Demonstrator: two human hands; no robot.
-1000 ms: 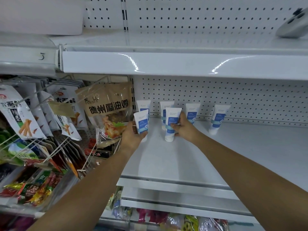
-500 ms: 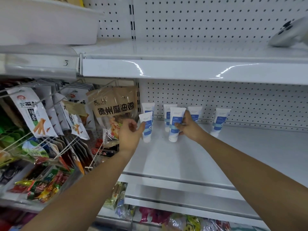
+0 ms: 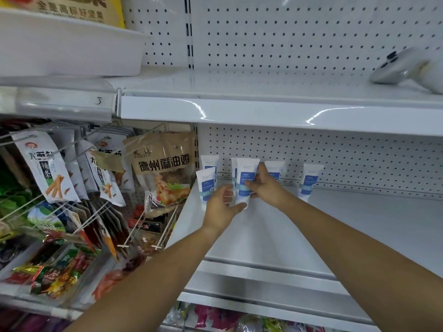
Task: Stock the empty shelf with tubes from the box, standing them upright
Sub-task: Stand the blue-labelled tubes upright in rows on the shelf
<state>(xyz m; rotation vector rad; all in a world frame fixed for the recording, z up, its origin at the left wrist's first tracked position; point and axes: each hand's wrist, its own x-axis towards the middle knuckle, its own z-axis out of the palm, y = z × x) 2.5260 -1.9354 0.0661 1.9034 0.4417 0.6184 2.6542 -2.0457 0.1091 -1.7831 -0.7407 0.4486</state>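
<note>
Several white tubes with blue labels stand cap-down on the white shelf (image 3: pixel 335 226). Along the pegboard are a left one (image 3: pixel 209 162), one half hidden (image 3: pixel 233 167), another (image 3: pixel 275 168) behind my right hand, and a far-right one (image 3: pixel 310 182). In front, a tube (image 3: pixel 205 184) stands free at the shelf's left edge. My right hand (image 3: pixel 266 188) grips the front centre tube (image 3: pixel 247 174), thumb across its label. My left hand (image 3: pixel 220 207) is open between the two front tubes, its thumb touching the centre tube's cap. The box is out of view.
Snack bags (image 3: pixel 165 173) hang on hooks just left of the shelf edge, with more packets (image 3: pixel 48 271) below them. The shelf above (image 3: pixel 263 113) overhangs the tubes and carries a white controller-like device (image 3: pixel 395 68) at the right. A white bin (image 3: pixel 67 44) sits top left.
My left hand let go of the front left tube, which now stands alone, and moved right to the centre tube's base. My right hand kept hold of the centre tube.
</note>
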